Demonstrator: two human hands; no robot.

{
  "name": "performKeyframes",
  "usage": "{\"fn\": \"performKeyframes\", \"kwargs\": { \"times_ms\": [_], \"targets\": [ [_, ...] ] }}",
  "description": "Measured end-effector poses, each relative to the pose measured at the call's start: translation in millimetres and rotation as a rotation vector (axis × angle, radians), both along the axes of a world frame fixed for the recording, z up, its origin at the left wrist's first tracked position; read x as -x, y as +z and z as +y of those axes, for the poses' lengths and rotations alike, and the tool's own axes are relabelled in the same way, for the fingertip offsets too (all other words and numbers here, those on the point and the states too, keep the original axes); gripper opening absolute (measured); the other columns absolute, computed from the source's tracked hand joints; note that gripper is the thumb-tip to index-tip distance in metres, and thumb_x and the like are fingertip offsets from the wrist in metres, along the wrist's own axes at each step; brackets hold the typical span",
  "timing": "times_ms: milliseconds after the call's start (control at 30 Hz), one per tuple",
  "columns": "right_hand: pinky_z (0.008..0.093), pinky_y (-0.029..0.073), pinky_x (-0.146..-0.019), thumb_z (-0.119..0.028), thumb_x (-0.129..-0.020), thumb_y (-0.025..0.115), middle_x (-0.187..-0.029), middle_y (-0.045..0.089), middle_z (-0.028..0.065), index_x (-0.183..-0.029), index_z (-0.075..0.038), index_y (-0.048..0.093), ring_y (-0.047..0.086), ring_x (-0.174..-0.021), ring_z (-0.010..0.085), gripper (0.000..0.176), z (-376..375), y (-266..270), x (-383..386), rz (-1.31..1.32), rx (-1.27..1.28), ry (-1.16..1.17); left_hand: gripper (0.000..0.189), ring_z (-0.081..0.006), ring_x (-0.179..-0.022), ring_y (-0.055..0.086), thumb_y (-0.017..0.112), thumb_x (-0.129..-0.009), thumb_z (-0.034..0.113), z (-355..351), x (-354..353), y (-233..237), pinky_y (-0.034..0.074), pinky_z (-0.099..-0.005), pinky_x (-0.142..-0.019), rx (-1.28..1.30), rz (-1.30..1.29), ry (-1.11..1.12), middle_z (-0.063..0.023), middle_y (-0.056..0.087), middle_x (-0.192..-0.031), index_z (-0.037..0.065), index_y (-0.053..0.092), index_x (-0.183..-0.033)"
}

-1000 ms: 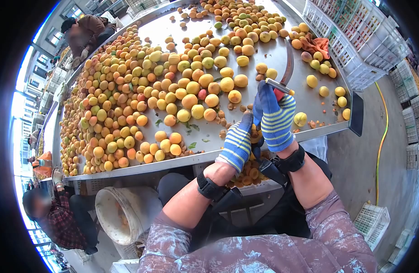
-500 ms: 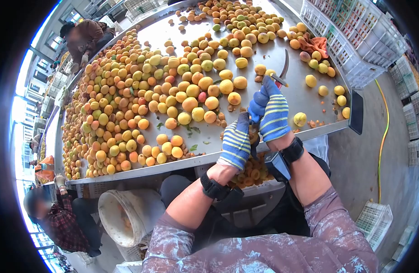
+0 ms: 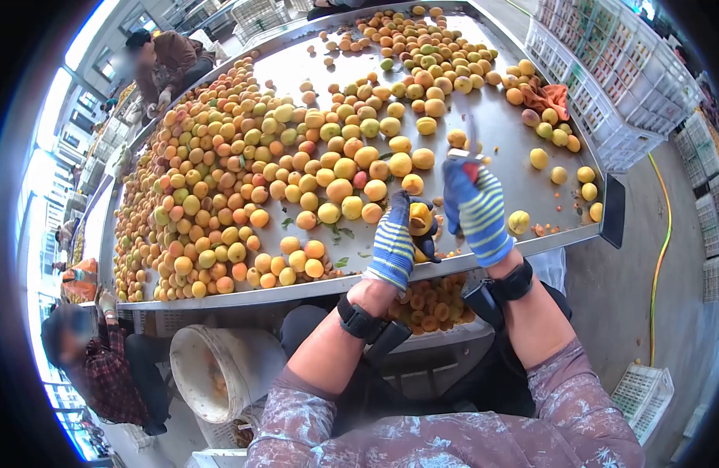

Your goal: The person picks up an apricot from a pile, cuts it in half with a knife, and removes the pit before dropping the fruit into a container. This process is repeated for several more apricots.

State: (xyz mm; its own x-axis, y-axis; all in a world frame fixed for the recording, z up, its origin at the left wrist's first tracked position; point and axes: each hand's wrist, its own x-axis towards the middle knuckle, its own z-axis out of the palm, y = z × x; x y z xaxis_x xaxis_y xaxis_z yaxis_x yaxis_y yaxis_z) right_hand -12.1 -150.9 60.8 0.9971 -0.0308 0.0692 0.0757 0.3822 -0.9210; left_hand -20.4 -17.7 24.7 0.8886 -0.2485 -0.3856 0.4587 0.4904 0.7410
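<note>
My left hand, in a blue-and-yellow striped glove with dark fingers, is closed round an apricot just above the table's near edge. The fruit's orange side shows between the dark fingertips. To its right, my right hand wears a matching glove and grips a knife with a reddish handle. The knife's blade points away from me and is smeared by motion. Whole apricots lie just beyond my left hand. Under the table edge, a container holds apricot halves.
The metal table carries a large heap of apricots on its left. White crates are stacked at the right, near an orange cloth. A white bucket stands lower left. Two people sit along the left side. A yellow hose crosses the floor.
My hands have moved apart: the right one with the knife went right and back from the left. The apricot in my left hand now shows. The whole view has shifted slightly.
</note>
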Motion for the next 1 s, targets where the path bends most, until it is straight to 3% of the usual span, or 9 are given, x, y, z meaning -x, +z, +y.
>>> {"fn": "performKeyframes", "kwargs": {
  "times_ms": [100,167,367,433,533,633,833,900,1000],
  "targets": [
    [0.0337,0.051,-0.061,-0.026,-0.081,0.072,-0.075,0.065,0.0138,-0.096,-0.005,0.06,0.065,-0.067,0.0263,0.028,9,-21,9,-0.36,0.823,-0.093,0.046,-0.0132,-0.059,0.059,0.044,-0.095,0.051,0,-3,-3,0.05,-0.0243,-0.049,0.049,0.035,0.179,-0.0048,0.063,-0.081,0.008,0.058,-0.102],
    [0.0302,0.049,-0.057,-0.02,-0.082,0.071,-0.071,0.063,0.0068,-0.094,-0.004,0.062,0.059,-0.06,0.0154,0.022,12,-20,17,-0.415,1.068,-0.072,0.042,-0.0118,-0.068,0.06,0.045,-0.096,0.047,1,-9,-13,0.051,-0.0229,-0.055,0.05,0.103,0.22,-0.003,0.063,-0.086,0.008,0.059,-0.102],
    [0.0346,0.049,-0.056,-0.023,-0.082,0.069,-0.069,0.062,0.0141,-0.09,-0.002,0.059,0.063,-0.062,0.0261,0.024,13,-28,19,-0.301,0.845,-0.013,0.047,-0.0178,-0.079,0.064,0.042,-0.097,0.048,23,16,-8,0.056,-0.0331,-0.071,0.024,-0.018,0.006,-0.0067,0.064,-0.092,0.005,0.058,-0.108],
    [0.0315,0.049,-0.059,-0.021,-0.083,0.069,-0.071,0.063,0.0111,-0.086,-0.001,0.063,0.059,-0.063,0.0146,0.02,15,-17,14,-0.11,0.613,-0.064,0.046,-0.015,-0.077,0.063,0.042,-0.097,0.046,35,23,-8,0.053,-0.029,-0.073,0.031,-0.044,-0.081,-0.0065,0.064,-0.091,0.004,0.058,-0.109],
    [0.033,0.05,-0.061,-0.023,-0.082,0.07,-0.073,0.064,0.0133,-0.089,-0.001,0.063,0.062,-0.066,0.0191,0.024,5,-29,3,-0.045,0.555,0.0,0.029,-0.0114,-0.077,0.055,0.048,-0.095,0.028,33,47,-6,0.047,-0.0283,-0.071,-0.521,-0.763,-0.284,-0.0025,0.06,-0.085,0.003,0.06,-0.104],
    [0.0368,0.051,-0.061,-0.024,-0.083,0.068,-0.074,0.064,0.0163,-0.094,-0.001,0.06,0.065,-0.07,0.0282,0.026,5,-31,6,-0.162,0.927,-0.155,0.023,-0.0266,-0.082,0.062,0.059,-0.088,0.017,34,58,16,0.049,-0.0343,-0.075,-0.773,-0.811,-0.852,-0.0116,0.063,-0.091,0.004,0.061,-0.107],
    [0.0376,0.051,-0.063,-0.019,-0.086,0.066,-0.081,0.064,0.0219,-0.101,0.002,0.058,0.065,-0.075,0.0359,0.027,5,-38,8,-0.255,1.158,-0.223,0.027,-0.035,-0.086,0.061,0.065,-0.082,0.011,44,64,-17,0.05,-0.0375,-0.075,-0.925,-1.205,-0.939,-0.0147,0.062,-0.097,0.007,0.062,-0.108],
    [0.041,0.048,-0.059,-0.02,-0.087,0.064,-0.074,0.063,0.021,-0.098,0.001,0.059,0.063,-0.071,0.0373,0.024,6,-35,11,-0.26,1.135,-0.231,0.021,-0.0339,-0.087,0.061,0.063,-0.084,0.013,42,55,6,0.051,-0.0364,-0.072,-0.889,-0.865,-0.952,-0.0134,0.063,-0.094,0.008,0.063,-0.105],
    [0.0408,0.048,-0.056,-0.02,-0.088,0.064,-0.072,0.063,0.0198,-0.096,-0.001,0.059,0.063,-0.068,0.0361,0.021,0,-28,14,-0.269,1.142,-0.203,0.02,-0.0356,-0.079,0.061,0.061,-0.077,0.009,51,24,12,0.05,-0.0419,-0.068,-1.345,-1.201,-0.458,-0.0162,0.061,-0.092,0.007,0.061,-0.097]
  ]
}}
